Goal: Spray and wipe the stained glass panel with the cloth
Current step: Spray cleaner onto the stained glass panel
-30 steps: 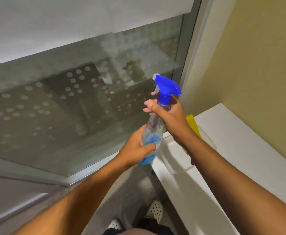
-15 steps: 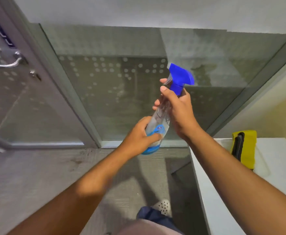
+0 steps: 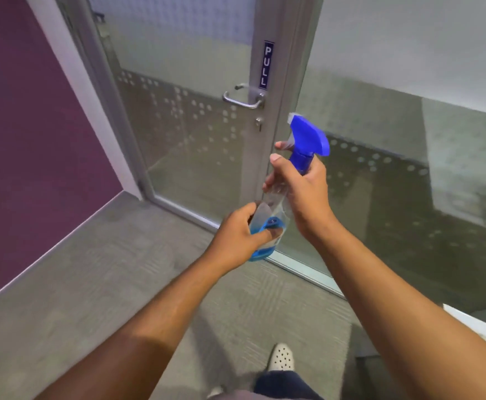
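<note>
I hold a clear spray bottle (image 3: 276,215) with a blue trigger head and a little blue liquid at its base, tilted in front of me. My left hand (image 3: 240,235) grips the bottle's lower body. My right hand (image 3: 299,189) wraps its neck just under the blue head, one finger near the trigger. The nozzle points up and left toward the door frame. Behind the bottle and to the right stretches the frosted, dot-patterned glass panel (image 3: 409,174), with cloudy smears toward its right side. The cloth is out of view.
A glass door (image 3: 190,116) with a metal handle (image 3: 243,98) and a PULL sign (image 3: 266,64) stands left of the panel. A purple wall (image 3: 34,140) closes the left side. Grey carpet (image 3: 120,269) covers the floor; a white counter corner (image 3: 478,324) shows at lower right.
My view has swung left: the door, handle and purple wall came into sight, and the white counter with the yellow cloth slid out. Both hands kept their grip on the bottle.
</note>
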